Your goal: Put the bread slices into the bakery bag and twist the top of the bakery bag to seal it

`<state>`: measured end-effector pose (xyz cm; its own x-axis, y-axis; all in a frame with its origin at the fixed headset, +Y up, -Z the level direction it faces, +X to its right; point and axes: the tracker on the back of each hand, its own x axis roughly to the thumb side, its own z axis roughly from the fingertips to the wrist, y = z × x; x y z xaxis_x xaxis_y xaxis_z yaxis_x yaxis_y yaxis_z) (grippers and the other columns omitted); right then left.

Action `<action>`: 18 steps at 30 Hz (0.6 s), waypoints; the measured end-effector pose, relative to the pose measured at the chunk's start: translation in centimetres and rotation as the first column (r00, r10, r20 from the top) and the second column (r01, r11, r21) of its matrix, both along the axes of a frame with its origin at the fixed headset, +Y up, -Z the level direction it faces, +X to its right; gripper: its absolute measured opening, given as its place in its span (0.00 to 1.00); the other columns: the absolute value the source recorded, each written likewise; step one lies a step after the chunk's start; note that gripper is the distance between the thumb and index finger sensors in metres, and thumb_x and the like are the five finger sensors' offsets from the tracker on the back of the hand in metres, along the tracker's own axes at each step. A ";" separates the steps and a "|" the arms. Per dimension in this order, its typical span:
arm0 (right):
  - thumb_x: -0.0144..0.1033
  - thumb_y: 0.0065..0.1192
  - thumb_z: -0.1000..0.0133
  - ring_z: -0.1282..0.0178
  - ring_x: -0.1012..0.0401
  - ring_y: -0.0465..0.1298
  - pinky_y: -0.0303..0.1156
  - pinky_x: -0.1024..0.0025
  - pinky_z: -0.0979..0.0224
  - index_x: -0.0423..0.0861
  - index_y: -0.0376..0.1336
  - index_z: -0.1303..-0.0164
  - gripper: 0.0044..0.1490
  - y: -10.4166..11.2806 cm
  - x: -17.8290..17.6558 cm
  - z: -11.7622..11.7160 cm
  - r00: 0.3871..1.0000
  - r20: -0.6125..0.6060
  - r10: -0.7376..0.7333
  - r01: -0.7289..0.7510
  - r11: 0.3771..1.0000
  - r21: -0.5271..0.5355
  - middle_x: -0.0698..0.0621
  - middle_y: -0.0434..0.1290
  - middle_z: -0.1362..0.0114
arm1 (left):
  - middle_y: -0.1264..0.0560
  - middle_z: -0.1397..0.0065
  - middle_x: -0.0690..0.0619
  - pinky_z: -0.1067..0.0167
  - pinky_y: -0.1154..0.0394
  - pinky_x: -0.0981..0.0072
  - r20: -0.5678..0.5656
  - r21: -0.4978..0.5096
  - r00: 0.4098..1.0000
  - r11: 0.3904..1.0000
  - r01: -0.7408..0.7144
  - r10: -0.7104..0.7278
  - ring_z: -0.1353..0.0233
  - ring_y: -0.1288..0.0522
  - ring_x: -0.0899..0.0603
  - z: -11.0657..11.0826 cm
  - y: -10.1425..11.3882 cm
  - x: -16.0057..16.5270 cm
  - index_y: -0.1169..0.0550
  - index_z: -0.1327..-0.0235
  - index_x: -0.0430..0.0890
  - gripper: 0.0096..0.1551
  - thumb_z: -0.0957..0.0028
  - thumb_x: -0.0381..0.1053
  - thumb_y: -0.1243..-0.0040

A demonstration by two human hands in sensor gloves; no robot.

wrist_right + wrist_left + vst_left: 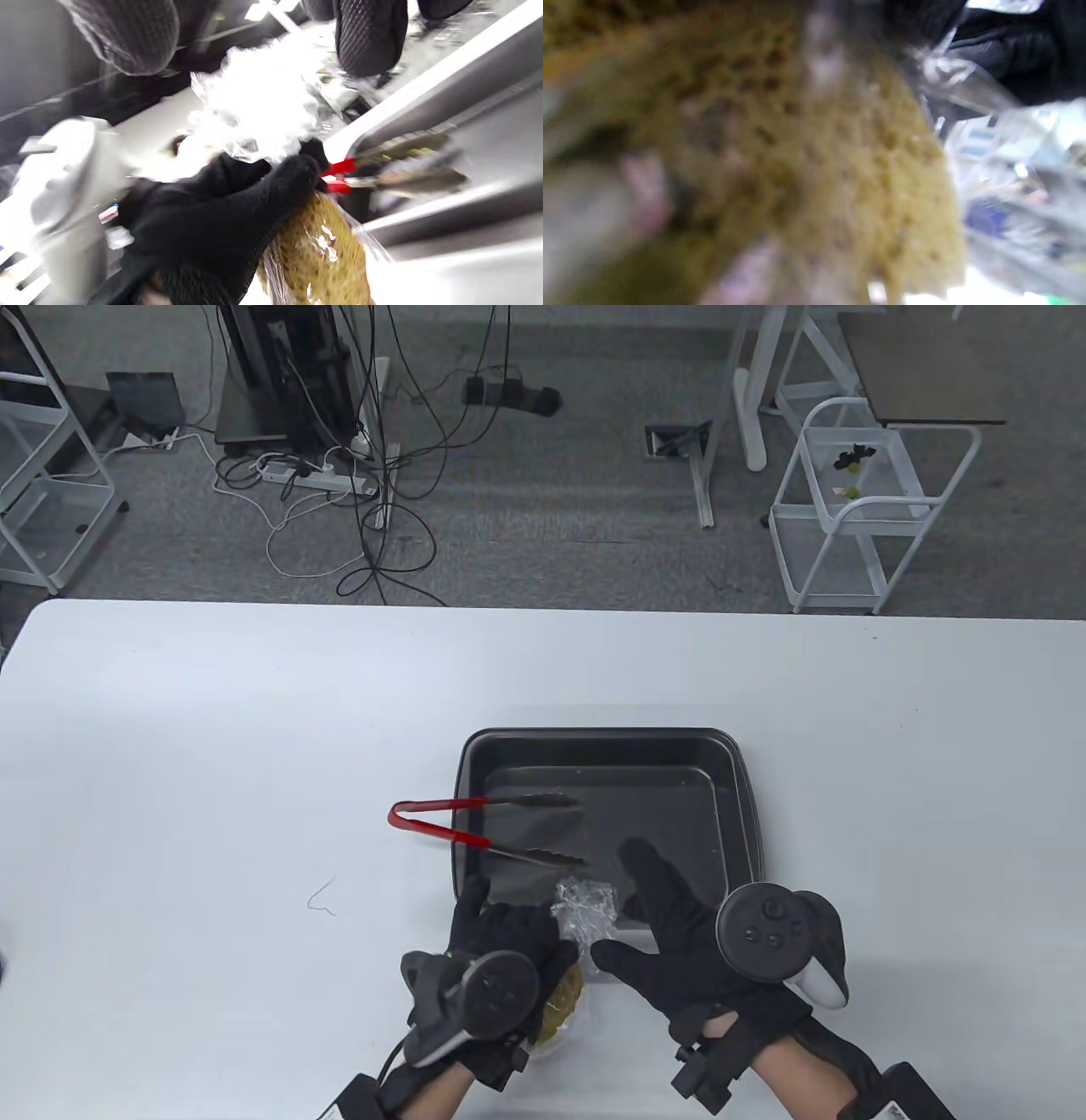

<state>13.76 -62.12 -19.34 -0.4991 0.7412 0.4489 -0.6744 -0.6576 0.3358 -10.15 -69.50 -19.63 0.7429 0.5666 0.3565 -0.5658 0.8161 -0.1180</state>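
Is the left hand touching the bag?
Touching. The right wrist view shows the left hand gripping the bag at its gathered neck, above the bread.

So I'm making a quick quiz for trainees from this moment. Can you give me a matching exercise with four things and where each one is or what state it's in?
Things:
1. tongs
2. bread
3. left hand
4. right hand

Places or states:
A. inside the clear bag
B. fingers spread, holding nothing
C. lying across the left rim of the baking tray
D. clutching the gathered neck of the bag

Pairs: 1-C, 2-A, 3-D, 4-B
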 end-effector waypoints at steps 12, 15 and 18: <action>0.58 0.82 0.62 0.17 0.29 0.53 0.48 0.25 0.23 0.56 0.19 0.29 0.85 3.0 -2.6 3.0 0.819 0.043 0.572 -0.412 0.535 0.738 0.35 0.33 0.15 | 0.13 0.47 0.56 0.19 0.42 0.34 0.415 -0.835 0.473 0.532 -0.141 0.777 0.41 0.15 0.44 -3.0 -1.9 1.2 0.20 0.38 0.52 0.28 0.46 0.65 0.36; 0.56 0.83 0.63 0.19 0.32 0.60 0.52 0.28 0.23 0.57 0.21 0.28 0.84 2.7 -3.9 4.7 0.781 0.113 0.614 -0.375 0.316 0.872 0.38 0.38 0.15 | 0.12 0.49 0.56 0.20 0.40 0.34 0.422 -0.858 0.427 0.505 -0.096 0.800 0.43 0.13 0.44 -2.3 -2.1 2.5 0.18 0.40 0.52 0.27 0.47 0.65 0.35; 0.53 0.83 0.64 0.25 0.38 0.71 0.57 0.30 0.24 0.58 0.32 0.24 0.75 2.5 -4.8 6.2 0.787 0.111 0.607 -0.275 0.184 0.944 0.40 0.53 0.17 | 0.11 0.51 0.56 0.20 0.39 0.34 0.425 -0.870 0.401 0.488 -0.066 0.812 0.44 0.12 0.44 -1.9 -2.4 3.3 0.17 0.42 0.52 0.27 0.49 0.65 0.34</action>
<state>8.99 -59.59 -13.17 -0.3483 -0.5137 0.7841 -0.1646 -0.7899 -0.5907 -6.82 -71.90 -21.49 -0.0653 0.9939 -0.0885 -0.1725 -0.0986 -0.9801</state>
